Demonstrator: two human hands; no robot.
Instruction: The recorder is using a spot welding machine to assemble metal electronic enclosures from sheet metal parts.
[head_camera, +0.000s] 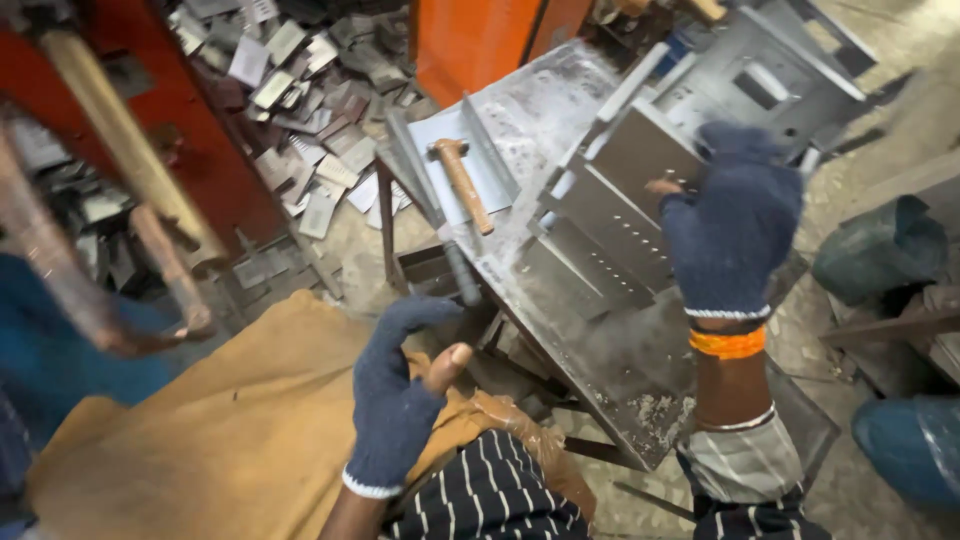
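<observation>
Head view is showing the right hand (733, 225), in a dark blue glove, resting on top of a stack of metal panels (610, 220); its fingers are lying on the upper panel, and I cannot tell if they are gripping its edge. The panels are lying flat on the right part of a steel table (640, 370), and their long axis is running from near left to far right, with rows of small holes along it. The left hand (400, 385) is hanging open near the table's near corner, holding nothing. A hammer (462, 182) is lying on a tray further back, its wooden handle pointing toward the person. Scrap plates (300, 100) are covering the floor behind, beside an orange machine (480, 40).
</observation>
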